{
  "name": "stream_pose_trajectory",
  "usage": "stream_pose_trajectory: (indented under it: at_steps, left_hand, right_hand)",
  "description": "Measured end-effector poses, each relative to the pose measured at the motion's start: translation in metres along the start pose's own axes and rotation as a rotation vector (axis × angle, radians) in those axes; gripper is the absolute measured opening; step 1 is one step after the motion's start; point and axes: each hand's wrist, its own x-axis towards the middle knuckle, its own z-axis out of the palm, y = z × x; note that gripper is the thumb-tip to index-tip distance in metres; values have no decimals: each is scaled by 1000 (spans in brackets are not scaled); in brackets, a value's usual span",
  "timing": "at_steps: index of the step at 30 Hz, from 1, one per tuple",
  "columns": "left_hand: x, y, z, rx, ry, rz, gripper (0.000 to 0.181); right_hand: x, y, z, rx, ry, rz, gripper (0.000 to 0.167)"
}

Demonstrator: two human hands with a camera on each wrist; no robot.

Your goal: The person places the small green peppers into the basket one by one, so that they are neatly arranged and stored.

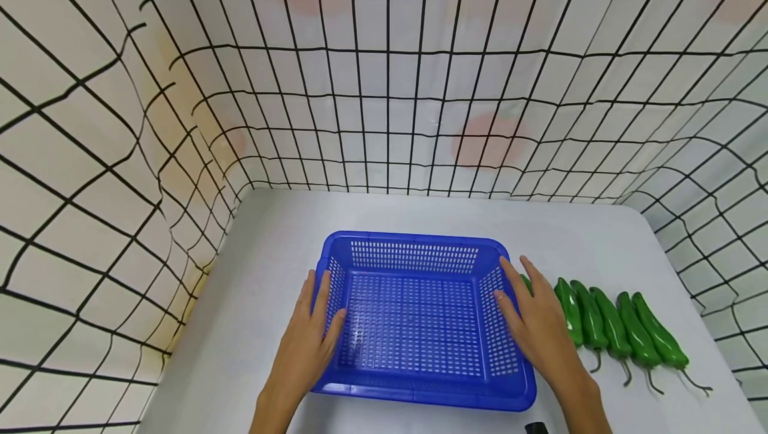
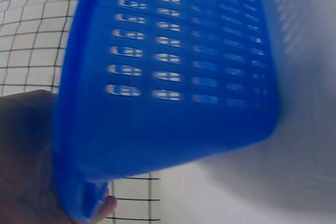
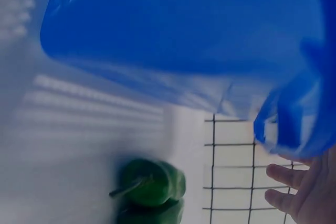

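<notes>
A blue plastic basket [image 1: 414, 321] with slotted walls stands in the middle of the white table in the head view. My left hand [image 1: 305, 347] lies along its left rim, fingers straight and pointing away, thumb over the inner side. On the opposite rim rests my right hand [image 1: 543, 327], its fingers extended and spread, thumb toward the inside. In the right wrist view, fingertips [image 3: 281, 174] show apart beyond the basket's corner. The left wrist view is filled by the basket wall [image 2: 173, 66], with most of the left hand hidden behind the rim.
Several green peppers [image 1: 609, 327] lie in a row to the right of the basket, one partly hidden by my right hand. A small black object [image 1: 536, 428] sits at the bottom edge. Black wire grid [image 1: 390, 87] walls surround the table [image 1: 264, 234].
</notes>
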Motion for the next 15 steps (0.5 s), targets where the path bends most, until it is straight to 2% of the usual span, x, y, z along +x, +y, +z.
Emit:
stream_pose_trajectory:
  at_steps: [8, 15]
  left_hand:
    - [0, -13, 8, -162, 37, -96, 62]
    - [1, -20, 12, -401, 108, -181, 52]
  right_hand:
    - [3, 25, 2, 45, 40, 84, 51]
    - [2, 44, 3, 77, -37, 162, 59]
